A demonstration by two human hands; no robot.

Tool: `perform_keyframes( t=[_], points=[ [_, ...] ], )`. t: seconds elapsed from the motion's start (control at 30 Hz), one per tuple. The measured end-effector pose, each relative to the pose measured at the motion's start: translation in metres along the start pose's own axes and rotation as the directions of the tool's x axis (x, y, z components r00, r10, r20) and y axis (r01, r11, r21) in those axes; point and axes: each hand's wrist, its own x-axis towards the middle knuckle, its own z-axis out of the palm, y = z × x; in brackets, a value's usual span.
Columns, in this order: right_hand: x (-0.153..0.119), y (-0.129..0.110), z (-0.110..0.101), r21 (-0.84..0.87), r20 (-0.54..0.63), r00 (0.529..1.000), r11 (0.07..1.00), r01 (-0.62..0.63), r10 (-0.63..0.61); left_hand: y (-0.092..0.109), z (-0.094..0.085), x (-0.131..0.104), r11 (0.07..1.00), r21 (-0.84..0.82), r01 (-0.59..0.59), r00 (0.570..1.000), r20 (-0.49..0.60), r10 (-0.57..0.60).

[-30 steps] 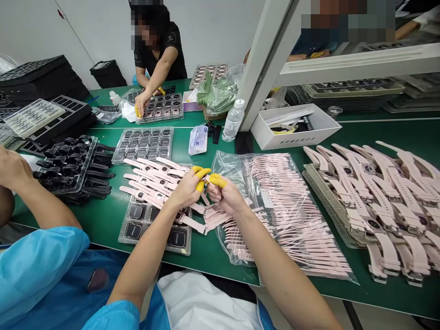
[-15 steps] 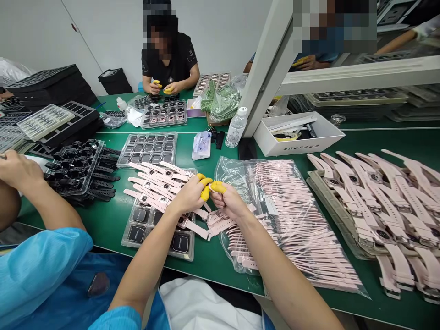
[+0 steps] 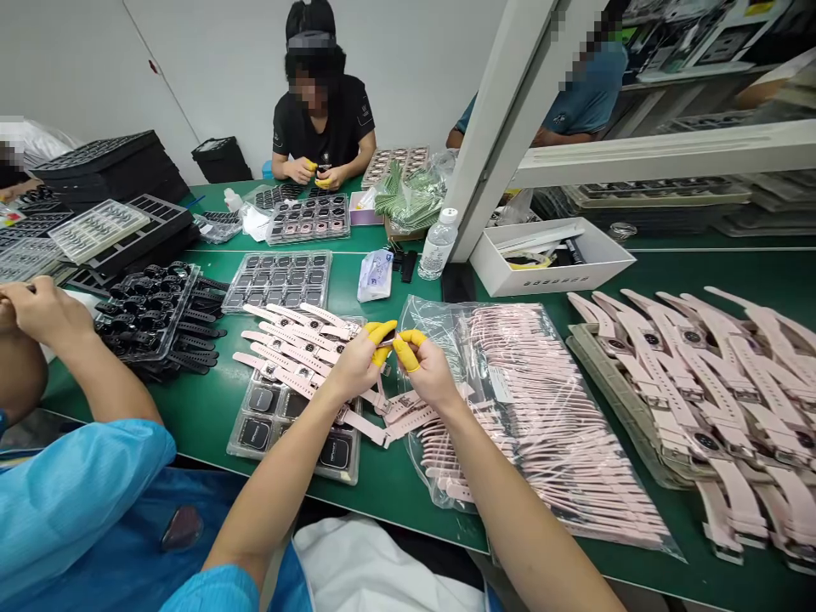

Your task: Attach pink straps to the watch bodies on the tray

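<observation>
My left hand (image 3: 357, 364), with yellow finger cots, pinches a small dark-faced watch body (image 3: 387, 337), partly hidden by the fingers. My right hand (image 3: 428, 370), also wearing yellow cots, is closed with its fingertips at the right edge of the same piece. Just beneath both hands lie loose pink watch straps (image 3: 408, 412). To the left, assembled pink watches (image 3: 299, 347) rest across a clear tray (image 3: 280, 446) of square watch faces. At the right, a clear bag holds many pink straps (image 3: 554, 408).
Further right, pink watches (image 3: 694, 374) overlap on stacked trays. A white box (image 3: 554, 263), a bottle (image 3: 437, 246) and a tissue pack (image 3: 376, 274) stand behind. Black watches (image 3: 150, 310) lie by a co-worker's arm (image 3: 95, 365) at left. Another person (image 3: 325, 119) works opposite.
My hands have drawn slightly apart, and the dark face of the small piece now shows between them. The person opposite holds a dark piece upright.
</observation>
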Motion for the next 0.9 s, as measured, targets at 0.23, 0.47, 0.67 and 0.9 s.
perform_keyframes(
  t=[0.23,0.47,0.67,0.9],
  points=[
    [-0.006,-0.003,-0.002,-0.296,-0.035,0.985,0.943,0.148,-0.166,0.017,-0.007,0.012,0.99,0.126,0.058,0.984,-0.177,-0.035],
    [-0.006,-0.005,-0.001,-0.345,-0.037,0.978,0.922,0.178,-0.203,0.038,-0.068,0.023,0.918,0.381,0.114,0.99,0.038,-0.139],
    [-0.008,0.015,-0.005,-0.511,0.018,0.94,0.805,0.302,-0.341,0.056,-0.109,0.012,0.744,0.664,0.083,0.897,0.276,-0.346],
    [-0.014,0.038,-0.001,-0.581,0.193,0.896,0.69,0.432,-0.399,0.073,-0.132,-0.022,0.531,0.847,0.034,0.806,0.291,-0.515]
  ],
)
